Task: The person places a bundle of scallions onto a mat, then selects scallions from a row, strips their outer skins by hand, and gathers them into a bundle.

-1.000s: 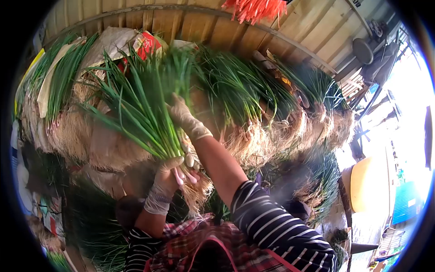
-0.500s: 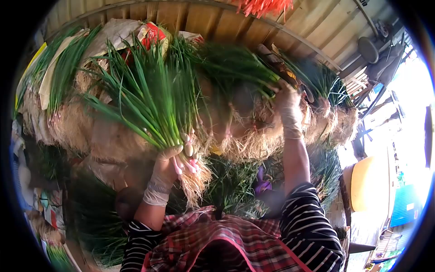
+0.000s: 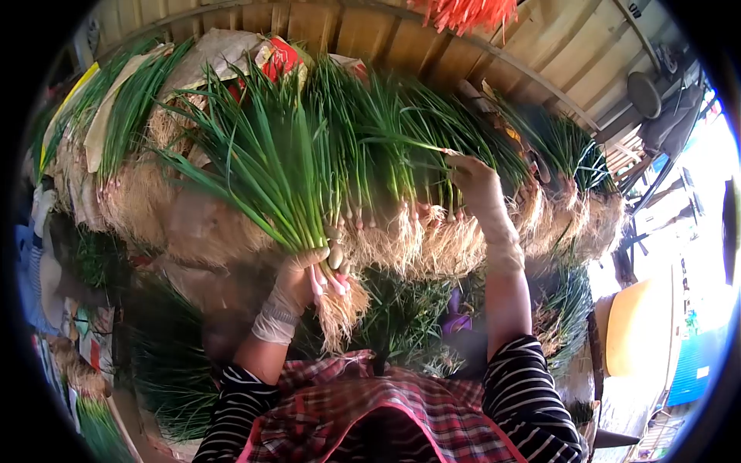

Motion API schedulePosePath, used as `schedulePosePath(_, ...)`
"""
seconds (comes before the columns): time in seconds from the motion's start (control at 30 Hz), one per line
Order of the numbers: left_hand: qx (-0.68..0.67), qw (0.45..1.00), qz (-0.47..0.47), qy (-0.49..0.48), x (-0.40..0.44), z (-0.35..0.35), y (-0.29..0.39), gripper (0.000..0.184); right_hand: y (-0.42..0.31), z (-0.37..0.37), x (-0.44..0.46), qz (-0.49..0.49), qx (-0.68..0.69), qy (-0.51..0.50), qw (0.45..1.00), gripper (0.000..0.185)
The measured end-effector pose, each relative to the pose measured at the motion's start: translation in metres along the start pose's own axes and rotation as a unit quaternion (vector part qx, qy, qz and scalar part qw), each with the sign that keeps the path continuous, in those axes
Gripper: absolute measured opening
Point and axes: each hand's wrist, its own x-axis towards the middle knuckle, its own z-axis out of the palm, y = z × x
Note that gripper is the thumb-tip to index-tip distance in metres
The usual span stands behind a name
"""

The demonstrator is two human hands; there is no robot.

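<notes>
My left hand (image 3: 284,299), in a thin pale glove, is closed around a bunch of spring onions (image 3: 297,204). Green leaves fan up and away from it, while pinkish bulbs and stringy roots (image 3: 340,316) hang below the fist. Off to the right, my right hand (image 3: 482,197), gloved too, pinches the pale end of a single spring onion stalk (image 3: 415,143) whose leaves point left. Just beneath that stalk lies a row of spring onions (image 3: 401,174), with roots hanging toward me over the near edge.
More spring onions (image 3: 135,116) lie on sacking at the far left, and others (image 3: 567,150) at the right. Cut greens (image 3: 409,309) and a purple item (image 3: 457,320) sit below. Red strips (image 3: 467,11) hang overhead before a corrugated wall (image 3: 293,27). A yellow container (image 3: 637,328) stands right.
My right hand has drawn away from the row; a blurred clump of leaves there has given way to a single stalk at its fingertips. The left hand still grips its bunch.
</notes>
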Motion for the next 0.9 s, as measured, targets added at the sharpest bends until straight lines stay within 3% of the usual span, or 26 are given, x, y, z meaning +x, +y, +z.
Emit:
schedulePosePath(0.07,0.0,1.0,0.006,-0.019,-0.001,0.0,0.0,0.035,0.03,0.028,0.042,-0.074,-0.179,0.095,0.976,0.033)
schedulePosePath(0.13,0.012,1.0,0.008,-0.026,0.0,-0.002,0.003,0.036,0.041,0.052,0.072,-0.01,-0.261,0.056,0.964,0.039)
schedulePosePath(0.17,0.019,0.999,0.009,-0.025,-0.002,-0.005,0.004,0.036,0.046,0.06,0.076,-0.043,-0.34,0.047,0.938,0.039)
schedulePosePath(0.27,0.027,0.999,0.015,-0.01,-0.006,-0.001,0.008,0.037,0.024,0.048,0.116,0.003,-0.53,-0.127,0.838,0.04)
schedulePosePath(0.33,0.022,0.999,0.029,0.011,-0.01,0.005,0.009,0.038,-0.012,-0.004,0.108,-0.097,-0.346,0.175,0.917,0.025)
schedulePosePath(0.37,0.03,0.999,0.025,0.018,-0.012,0.007,0.012,0.039,-0.019,-0.026,0.105,-0.148,-0.265,0.266,0.915,0.025)
schedulePosePath(0.43,0.039,0.998,0.033,0.031,-0.013,0.009,0.011,0.039,-0.059,-0.055,0.087,-0.146,-0.061,0.344,0.926,0.026)
schedulePosePath(0.47,0.045,0.998,0.035,0.035,-0.012,0.009,0.011,0.039,-0.082,-0.058,0.075,-0.095,0.058,0.329,0.938,0.026)
schedulePosePath(0.5,0.036,0.999,0.023,0.032,-0.011,0.006,0.01,0.04,-0.08,-0.05,0.081,-0.115,0.192,0.272,0.936,0.022)
schedulePosePath(0.53,0.028,0.999,0.025,0.026,-0.011,0.007,0.01,0.04,-0.08,-0.034,0.099,-0.042,-0.06,0.21,0.975,0.021)
schedulePosePath(0.57,0.02,0.999,0.027,0.02,-0.011,0.009,0.009,0.041,-0.081,-0.019,0.117,-0.01,-0.316,0.133,0.939,0.021)
schedulePosePath(0.63,0.016,0.999,0.031,0.022,-0.013,0.01,0.009,0.04,-0.071,0.029,0.114,-0.151,-0.336,-0.13,0.921,0.031)
schedulePosePath(0.7,0.008,0.999,0.03,0.009,-0.015,0.01,0.012,0.04,-0.09,0.03,0.058,-0.017,-0.126,-0.075,0.989,0.045)
schedulePosePath(0.73,0.004,0.999,0.032,0.003,-0.016,0.01,0.013,0.04,-0.077,0.042,0.044,0.001,-0.142,-0.04,0.989,0.044)
schedulePosePath(0.77,-0.004,0.999,0.035,0.015,-0.016,0.008,0.012,0.038,-0.053,0.06,0.04,0.013,-0.159,-0.09,0.983,0.042)
schedulePosePath(0.83,-0.015,0.999,0.048,0.013,-0.01,0.0,0.004,0.038,-0.062,0.111,0.004,0.187,0.137,-0.068,0.97,0.044)
schedulePosePath(0.9,-0.023,0.999,0.029,0.007,-0.009,0.002,0.005,0.038,-0.068,0.176,-0.001,0.137,0.057,-0.076,0.986,0.055)
